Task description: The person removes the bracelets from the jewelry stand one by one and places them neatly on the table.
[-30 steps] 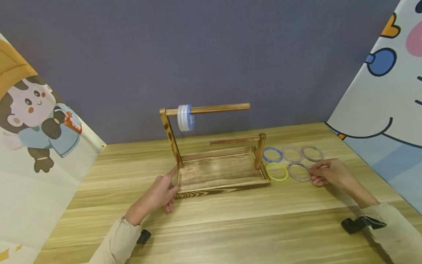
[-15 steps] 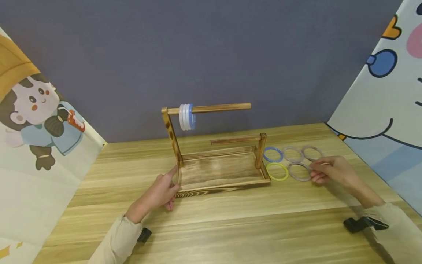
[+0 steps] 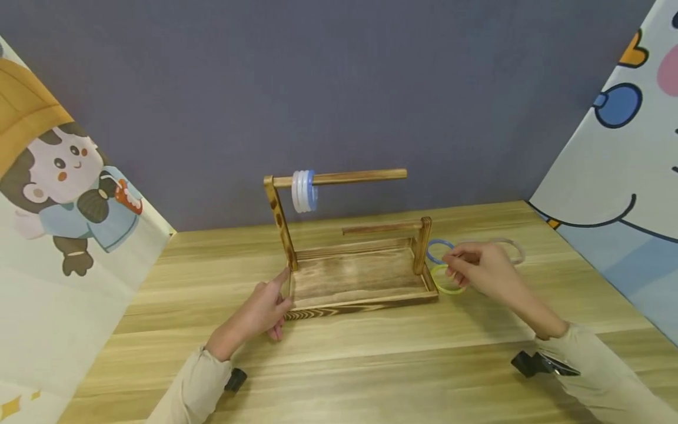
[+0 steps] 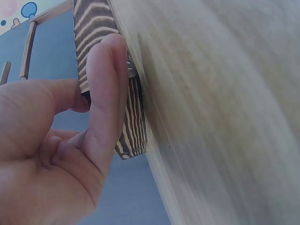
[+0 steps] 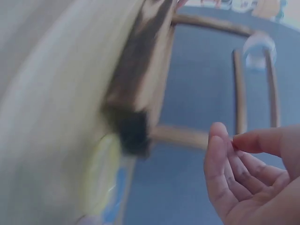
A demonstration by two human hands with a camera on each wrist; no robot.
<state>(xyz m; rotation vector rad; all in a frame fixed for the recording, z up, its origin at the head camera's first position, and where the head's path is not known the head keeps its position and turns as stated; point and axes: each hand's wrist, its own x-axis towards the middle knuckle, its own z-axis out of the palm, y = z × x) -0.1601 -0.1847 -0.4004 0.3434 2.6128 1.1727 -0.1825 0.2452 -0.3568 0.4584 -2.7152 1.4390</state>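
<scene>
The wooden stand [image 3: 352,274] by the left hand [image 3: 262,312] was scorched brown, zebra-striped; white and blue rings [image 3: 304,191] hung above; beside the right hand [image 3: 479,268] lay a yellow ring [image 3: 442,282].

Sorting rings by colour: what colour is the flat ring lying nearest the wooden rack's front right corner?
Yellow ring, clearest in the head view.
</scene>
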